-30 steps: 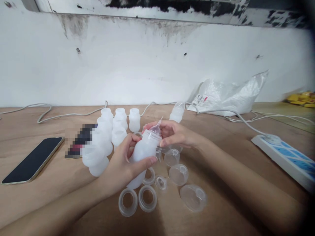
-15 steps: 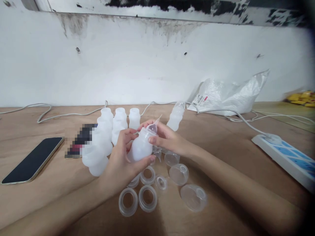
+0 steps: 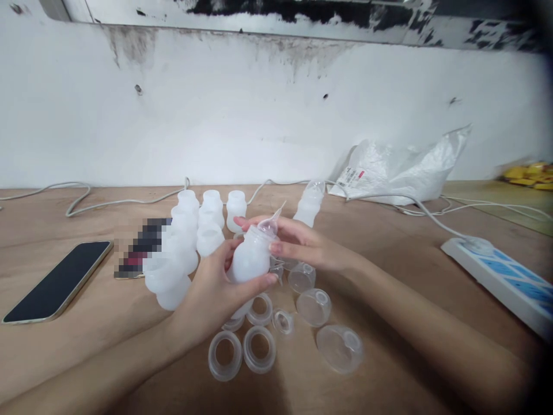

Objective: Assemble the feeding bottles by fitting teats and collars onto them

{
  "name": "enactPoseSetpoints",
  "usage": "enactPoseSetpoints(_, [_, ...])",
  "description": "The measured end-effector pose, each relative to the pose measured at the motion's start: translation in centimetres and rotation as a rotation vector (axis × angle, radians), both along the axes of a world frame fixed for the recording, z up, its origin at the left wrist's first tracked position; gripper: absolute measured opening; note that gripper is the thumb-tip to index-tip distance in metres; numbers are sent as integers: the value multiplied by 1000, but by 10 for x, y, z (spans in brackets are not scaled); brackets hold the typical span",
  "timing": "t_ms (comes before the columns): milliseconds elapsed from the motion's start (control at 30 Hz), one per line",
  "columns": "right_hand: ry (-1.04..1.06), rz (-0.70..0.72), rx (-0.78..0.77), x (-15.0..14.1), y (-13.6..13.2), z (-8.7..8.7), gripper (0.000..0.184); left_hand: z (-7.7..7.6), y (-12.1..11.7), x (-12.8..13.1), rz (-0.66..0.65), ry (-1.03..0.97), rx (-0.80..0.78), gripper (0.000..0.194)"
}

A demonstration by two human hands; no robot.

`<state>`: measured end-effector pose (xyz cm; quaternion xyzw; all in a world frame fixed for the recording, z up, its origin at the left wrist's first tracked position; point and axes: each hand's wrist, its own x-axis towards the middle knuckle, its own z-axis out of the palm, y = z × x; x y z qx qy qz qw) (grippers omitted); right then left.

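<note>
My left hand [image 3: 220, 279] is wrapped round a translucent white baby bottle [image 3: 251, 260], which it holds tilted above the table. A clear teat [image 3: 268, 226] with a thin pointed tail sticks up at the bottle's mouth. Around the neck is my right hand [image 3: 298, 239], its thumb at the near side and its fingers reaching behind. Below them on the table lie clear collar rings [image 3: 259, 349], a small ring-shaped piece [image 3: 283, 322] and several dome caps [image 3: 314, 306]. More clear teats lie partly hidden under the right hand.
Several white bottles [image 3: 211, 239] stand at the left, and another capped bottle [image 3: 310, 202] stands behind my right hand. Two phones, one blurred, include a black one [image 3: 60, 282] at far left. A power strip [image 3: 501, 276], cables and a plastic bag [image 3: 397, 173] occupy the right.
The right hand's fingers have straightened and shifted round the bottle neck, with the thumb moving slightly right. The left hand still holds the bottle in nearly the same place.
</note>
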<state>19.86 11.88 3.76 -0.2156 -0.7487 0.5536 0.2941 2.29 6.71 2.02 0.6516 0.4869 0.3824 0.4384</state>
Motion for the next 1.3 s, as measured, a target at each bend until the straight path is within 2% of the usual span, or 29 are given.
enactPoseSetpoints(100, [-15, -73, 41, -3, -2, 2, 35, 7, -1, -1, -54, 76, -22, 36])
enactPoseSetpoints(167, [-59, -185, 91, -8, -5, 3, 38, 8, -2, -3, -21, 119, 7, 37])
enactPoseSetpoints(267, [-173, -358, 182, -15, -11, 4, 44, 5, -2, -5, 21, 197, 97, 41])
enactPoseSetpoints(367, [-276, -451, 227, -16, -14, 5, 46, 0, 0, -5, 20, 220, 141, 41])
enactPoseSetpoints(433, [-329, -435, 234, -13, -13, 5, 48, -1, 0, -5, 9, 213, 134, 40])
enactPoseSetpoints(500, [-305, -332, 202, -6, -8, 5, 52, -2, 0, -4, -7, 199, 122, 40])
enactPoseSetpoints(633, [-26, -17, 99, 6, 2, 4, 71, 2, -1, -2, -22, 167, 116, 38])
enactPoseSetpoints(700, [60, 73, 84, 9, 5, 4, 68, 4, 0, -2, -28, 144, 86, 37])
enactPoseSetpoints(767, [50, 53, 95, 10, 5, 5, 59, 5, 0, -2, -33, 141, 59, 38])
enactPoseSetpoints(900, [-76, -165, 211, 6, 3, 8, 54, 3, 1, -3, -26, 207, 81, 38])
enactPoseSetpoints(967, [-140, -275, 269, 1, 1, 8, 42, 1, 1, -4, -28, 238, 96, 38])
enactPoseSetpoints(1033, [-190, -372, 292, -4, -1, 8, 30, 0, 1, -5, -40, 252, 91, 39])
enactPoseSetpoints(1100, [-230, -431, 284, -8, -2, 7, 31, 0, 1, -4, -57, 254, 68, 40])
enactPoseSetpoints(1200, [-269, -428, 226, -8, -2, 6, 36, 0, 2, -3, -73, 233, 20, 42])
enactPoseSetpoints(1300, [-245, -293, 107, -1, 1, 9, 37, 1, 3, -3, -74, 171, -14, 40])
